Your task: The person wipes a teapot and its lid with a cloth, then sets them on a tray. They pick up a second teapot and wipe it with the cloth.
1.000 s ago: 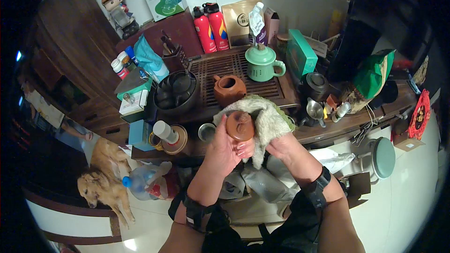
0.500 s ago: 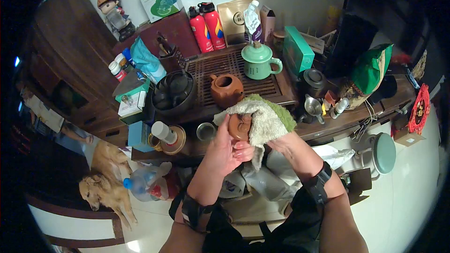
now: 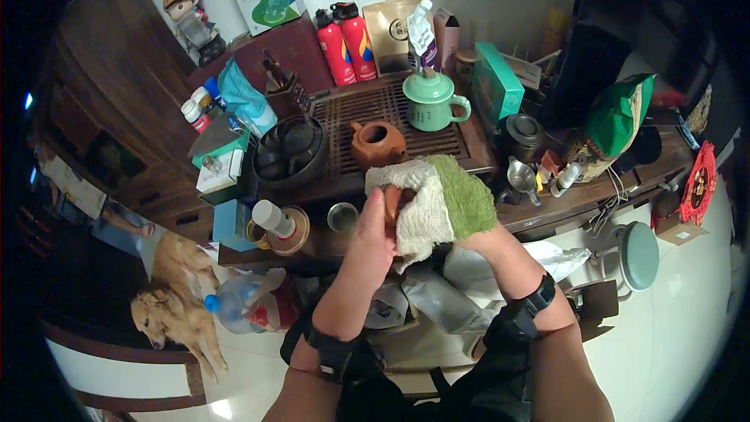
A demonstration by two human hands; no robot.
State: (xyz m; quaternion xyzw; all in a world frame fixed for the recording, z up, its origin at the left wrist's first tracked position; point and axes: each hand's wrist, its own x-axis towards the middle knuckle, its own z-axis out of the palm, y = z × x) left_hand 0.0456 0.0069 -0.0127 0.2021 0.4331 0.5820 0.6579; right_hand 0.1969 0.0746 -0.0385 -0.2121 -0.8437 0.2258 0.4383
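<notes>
A small brown clay piece is held by my left hand, its fingers closed round it and partly hidden by cloth. My right hand is mostly covered by a white and green cloth, which is pressed against the clay piece; its fingers are out of sight. Just beyond the cloth, a brown teapot without a lid stands on the slatted tea tray. A green lidded mug is behind it to the right.
A dark bowl of black teaware, a glass cup and a wooden-lidded jar stand on the left. A metal pitcher is at right. Below left are a large bottle and a lying dog. Another person's foot shows far left.
The cloth has spread over more of the clay piece, with its green part turned toward the camera. The clay piece has turned and shifted slightly left.
</notes>
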